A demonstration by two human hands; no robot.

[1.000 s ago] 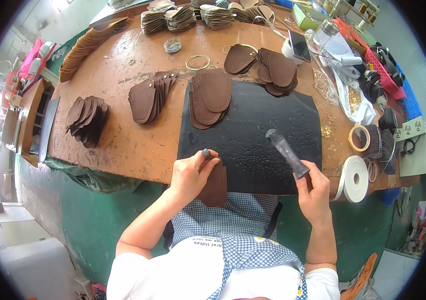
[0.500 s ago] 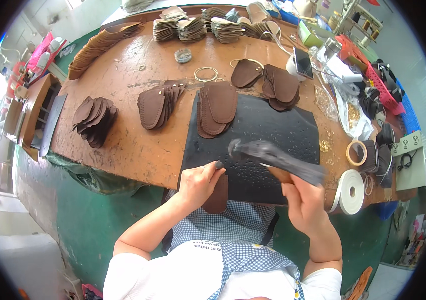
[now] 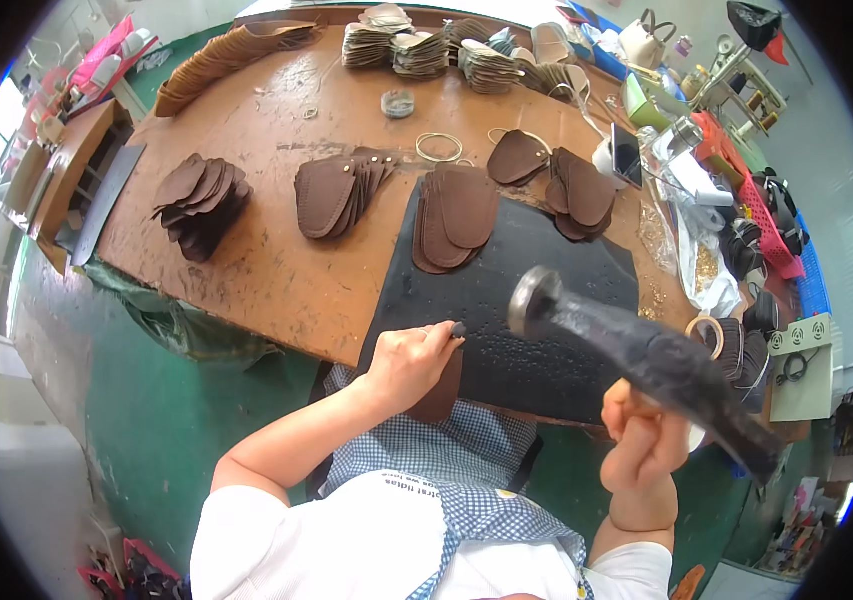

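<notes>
My left hand (image 3: 409, 365) is closed around a short, dark punch (image 3: 459, 329), whose blunt top pokes out above the fingers. Under that hand a brown leather piece (image 3: 440, 398) lies at the near edge of the black mat (image 3: 537, 365), partly covered by the hand. The punch's lower end is hidden. Raised above the mat's right side, a hammer (image 3: 647, 350) with a long dark head and round metal face is gripped in my right hand (image 3: 647, 440). The hammer head is apart from the punch.
Stacks of brown leather pieces lie on the mat (image 3: 459, 215), to its left (image 3: 332, 195) and at the table's left (image 3: 202, 200). Loose wire rings (image 3: 439, 148) lie beyond the mat. At right are a phone (image 3: 627, 155), plastic bags (image 3: 712, 260) and a pink basket (image 3: 772, 225).
My right hand has lifted the hammer higher and swung it rightward, away from the punch. My left hand keeps its hold on the punch. The whole view has shifted slightly.
</notes>
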